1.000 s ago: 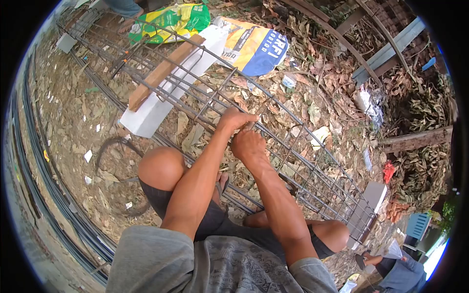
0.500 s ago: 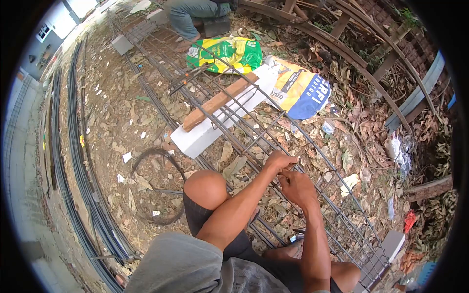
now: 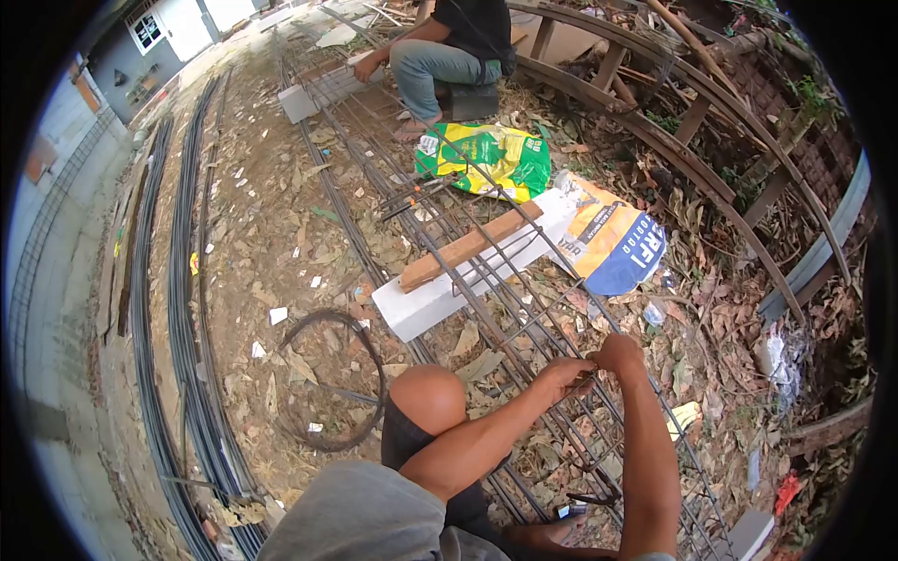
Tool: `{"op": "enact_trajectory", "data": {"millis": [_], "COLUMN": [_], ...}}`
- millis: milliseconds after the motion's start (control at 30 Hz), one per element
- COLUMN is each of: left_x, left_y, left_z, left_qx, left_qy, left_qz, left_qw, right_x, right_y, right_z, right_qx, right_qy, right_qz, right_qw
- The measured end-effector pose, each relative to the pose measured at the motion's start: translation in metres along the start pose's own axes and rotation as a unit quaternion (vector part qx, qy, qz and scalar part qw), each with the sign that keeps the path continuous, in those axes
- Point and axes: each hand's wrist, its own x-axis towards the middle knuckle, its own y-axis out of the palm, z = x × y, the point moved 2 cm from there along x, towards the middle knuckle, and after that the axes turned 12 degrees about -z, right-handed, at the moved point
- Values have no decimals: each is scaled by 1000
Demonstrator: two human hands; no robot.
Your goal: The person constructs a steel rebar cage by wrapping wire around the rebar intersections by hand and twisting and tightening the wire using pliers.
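A long cage of steel bars (image 3: 482, 304) runs diagonally from the upper left to the lower right. My left hand (image 3: 564, 376) is closed at the cage, fingers pinched on something too small to make out. Right beside it, my right hand (image 3: 619, 357) is closed too, its fingertips meeting the left ones; what they hold is hidden. Under the cage lies a pale block (image 3: 412, 309) with a wooden piece (image 3: 468, 245) on top. A dark tool (image 3: 596, 497) rests among the bars below my hands.
Another person (image 3: 440, 56) sits by the cage's far end. A green and yellow bag (image 3: 500, 161) and an orange and blue bag (image 3: 613, 238) lie beyond the cage. A wire coil (image 3: 379, 374) and long bar bundles (image 3: 182, 327) lie at left. Curved wooden frames (image 3: 645, 136) stand at right.
The view has tilted up and turned left, bringing the other person into sight. My right hand has turned over and risen beside my left, which stays at the bars.
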Motion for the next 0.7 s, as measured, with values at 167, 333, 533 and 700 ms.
{"op": "enact_trajectory", "data": {"millis": [167,333,533,700], "left_x": [11,21,15,1], "left_y": [0,-15,-17,-22], "left_z": [8,3,-19,-28], "left_qx": [-15,67,148,101], "left_qy": [26,27,25,12], "left_qz": [18,109,20,-3], "left_qw": [999,991,988,995], "right_x": [5,8,22,-25], "right_y": [-13,0,30,3], "right_z": [26,38,23,-11], "right_qx": [-54,-37,116,314], "right_qy": [-14,-82,33,131], "right_qz": [28,71,-49,-49], "right_qw": [998,993,992,939]}}
